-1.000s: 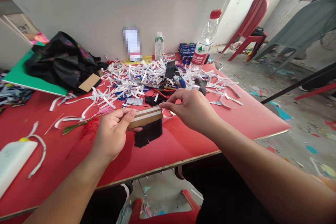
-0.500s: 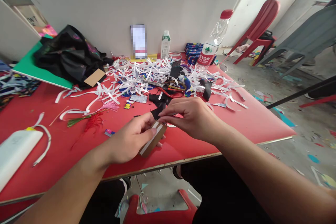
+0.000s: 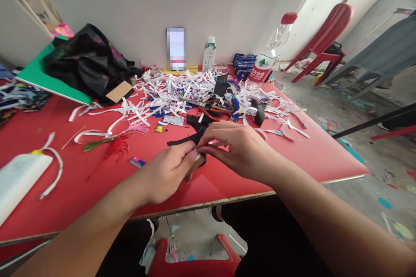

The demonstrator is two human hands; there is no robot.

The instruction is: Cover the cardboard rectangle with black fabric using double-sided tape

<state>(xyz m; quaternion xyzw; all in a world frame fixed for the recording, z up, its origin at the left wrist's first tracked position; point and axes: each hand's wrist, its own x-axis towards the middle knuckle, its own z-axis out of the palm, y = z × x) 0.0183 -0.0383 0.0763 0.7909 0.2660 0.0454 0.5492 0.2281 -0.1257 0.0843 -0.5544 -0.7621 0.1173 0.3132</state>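
A small brown cardboard piece (image 3: pixel 198 163) sits in my left hand (image 3: pixel 167 171), whose fingers close round it near the table's front edge. The thumb presses on its upper end and hides most of the white strip along its face. My right hand (image 3: pixel 242 149) meets it there in a closed pinch; what its fingertips hold is too small to make out. Black fabric (image 3: pixel 182 140) extends from behind both hands and partly lies on the red table (image 3: pixel 234 188). Just beyond are scissors (image 3: pixel 208 107) with coloured handles, among scraps.
White paper strips (image 3: pixel 182 84) heap across the table's middle. Behind them stand a phone (image 3: pixel 176 49), a small bottle (image 3: pixel 209 54) and a large red-capped water bottle (image 3: pixel 268 54). At left are black cloth (image 3: pixel 87 65), a green board (image 3: pixel 35 75) and a white block-like object (image 3: pixel 24 177).
My left hand has shifted up along the cardboard piece, so its thumb now covers more of the white strip. My right hand stays pinched at the same end. The view has shifted slightly.
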